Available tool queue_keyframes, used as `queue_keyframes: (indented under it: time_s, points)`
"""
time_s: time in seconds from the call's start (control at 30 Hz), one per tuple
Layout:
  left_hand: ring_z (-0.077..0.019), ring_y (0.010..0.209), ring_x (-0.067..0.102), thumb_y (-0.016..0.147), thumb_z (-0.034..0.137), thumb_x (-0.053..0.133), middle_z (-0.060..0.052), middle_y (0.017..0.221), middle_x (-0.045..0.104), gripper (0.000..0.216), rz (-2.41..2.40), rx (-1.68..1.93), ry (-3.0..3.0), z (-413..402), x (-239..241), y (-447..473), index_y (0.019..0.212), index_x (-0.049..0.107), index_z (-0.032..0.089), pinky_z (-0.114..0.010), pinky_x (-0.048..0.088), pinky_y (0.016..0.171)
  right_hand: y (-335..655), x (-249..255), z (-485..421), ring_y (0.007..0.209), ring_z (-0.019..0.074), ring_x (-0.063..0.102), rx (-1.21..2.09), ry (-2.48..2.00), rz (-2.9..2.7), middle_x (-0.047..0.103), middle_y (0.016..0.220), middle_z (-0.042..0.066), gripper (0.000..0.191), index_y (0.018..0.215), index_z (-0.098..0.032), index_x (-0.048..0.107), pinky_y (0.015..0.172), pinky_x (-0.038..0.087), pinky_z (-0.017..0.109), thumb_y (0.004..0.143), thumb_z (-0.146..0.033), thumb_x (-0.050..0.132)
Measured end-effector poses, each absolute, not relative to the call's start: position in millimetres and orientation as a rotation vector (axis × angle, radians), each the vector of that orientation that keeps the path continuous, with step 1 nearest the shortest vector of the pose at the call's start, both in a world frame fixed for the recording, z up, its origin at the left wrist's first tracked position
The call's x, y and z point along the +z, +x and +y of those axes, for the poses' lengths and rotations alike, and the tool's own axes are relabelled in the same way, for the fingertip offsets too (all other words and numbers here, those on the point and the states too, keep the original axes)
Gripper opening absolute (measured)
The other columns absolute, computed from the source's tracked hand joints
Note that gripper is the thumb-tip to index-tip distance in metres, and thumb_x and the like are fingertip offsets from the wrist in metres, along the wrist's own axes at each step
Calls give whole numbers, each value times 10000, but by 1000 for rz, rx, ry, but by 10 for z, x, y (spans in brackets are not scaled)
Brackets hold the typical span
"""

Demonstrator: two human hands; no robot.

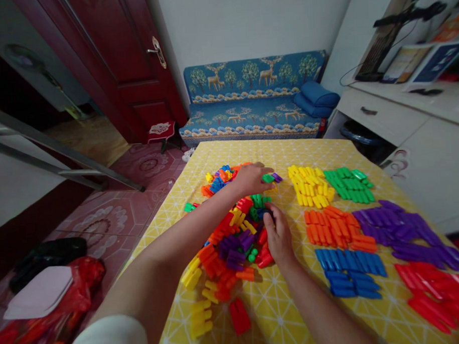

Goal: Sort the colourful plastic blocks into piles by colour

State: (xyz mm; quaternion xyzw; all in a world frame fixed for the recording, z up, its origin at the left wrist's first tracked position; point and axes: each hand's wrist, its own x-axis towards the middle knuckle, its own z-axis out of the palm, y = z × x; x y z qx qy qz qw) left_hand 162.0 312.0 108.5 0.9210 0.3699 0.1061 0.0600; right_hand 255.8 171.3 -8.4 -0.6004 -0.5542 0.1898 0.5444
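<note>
My left hand (pixel 254 178) reaches across a mixed pile of plastic building blocks (pixel 232 242), palm down. Its fingers stretch out just above a green block (pixel 268 178) and a purple block (pixel 277 177); contact with them is unclear. At the pile's right side, my right hand (pixel 280 234) curls its thumb and fingers around a dark blue block (pixel 263 212). Orange, yellow, red, purple and green blocks lie heaped beneath and beside both hands. A red block (pixel 239 316) and a yellow block (pixel 201 318) sit at the near edge of the heap.
Single-colour groups lie on the table's right: yellow (pixel 311 186), green (pixel 349 184), orange (pixel 339 228), purple (pixel 408 228), blue (pixel 349 270) and red (pixel 437 292). A yellow patterned cloth (pixel 279 303) covers the table. Beyond stand a blue sofa (pixel 250 111) and a white cabinet (pixel 424 150).
</note>
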Motion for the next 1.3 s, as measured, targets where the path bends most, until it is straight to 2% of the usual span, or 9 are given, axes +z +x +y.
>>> queue_keyframes:
  time_s: [0.1,0.13,0.23,0.33,0.47,0.6,0.83,1.1,1.3]
  points:
    - [-416,1381,331,746,620,646,-137,1588,228,806,1091,65,2853,3411,847,1984,1450,397,318,-611,252,1086,2564,-101,1712,1201,247,526,459,-1421,-1283,585,1270,125,473,1234,-199,545,1034,415,475,940,-532,383]
    - [-435,1398,285,735,632,645,-126,1603,182,822,1084,-22,2861,3478,784,2063,1454,384,331,-648,217,1082,2564,-104,1711,1206,247,521,466,-1419,-1273,580,1278,128,471,1234,-197,544,1041,408,479,940,-529,386]
    - [-420,1341,377,739,614,631,-122,1532,363,760,1055,-208,2888,3589,685,2157,1420,436,338,-651,236,1060,2564,-98,1708,1209,240,514,495,-1410,-1251,573,1287,129,454,1239,-195,537,1053,395,479,943,-508,395]
    - [-363,1186,536,735,537,647,-109,1296,607,641,999,-189,2938,3587,704,2086,1335,540,339,-529,384,981,2566,-74,1708,1216,234,507,505,-1380,-1239,566,1288,131,429,1226,-187,541,1064,385,469,948,-482,400]
    - [-281,1061,618,760,419,635,-68,1148,686,407,873,-119,2959,3452,805,1873,1150,684,310,-358,452,865,2582,-48,1710,1230,235,494,462,-1333,-1189,549,1295,133,397,1188,-182,554,1061,384,466,952,-460,398]
    - [-223,965,651,820,407,586,-28,1051,732,308,781,-113,2932,3198,877,1601,1070,717,283,-303,443,814,2603,-65,1715,1246,234,481,397,-1340,-1133,546,1291,120,394,1188,-196,553,1074,367,466,945,-470,406]
    - [-233,989,615,797,320,634,-54,1015,707,223,734,157,2971,2526,943,1080,984,736,253,-373,405,955,2599,-107,1728,1174,247,554,562,-1366,-1113,572,1293,151,536,1312,-171,493,994,445,443,924,-533,418]
    - [-284,1212,500,731,144,608,-87,1359,528,628,1177,492,2757,1852,734,798,1340,527,274,-439,412,1021,2569,-87,1686,1041,230,625,744,-1288,-1329,639,1199,108,469,1268,-206,544,897,516,402,886,-478,542]
    - [-301,1276,471,658,44,552,-102,1446,469,789,1319,640,2624,1806,604,847,1411,443,253,-486,407,1037,2557,-46,1656,1144,259,572,514,-1214,-1630,606,1225,101,467,1264,-214,554,982,474,434,812,-308,628]
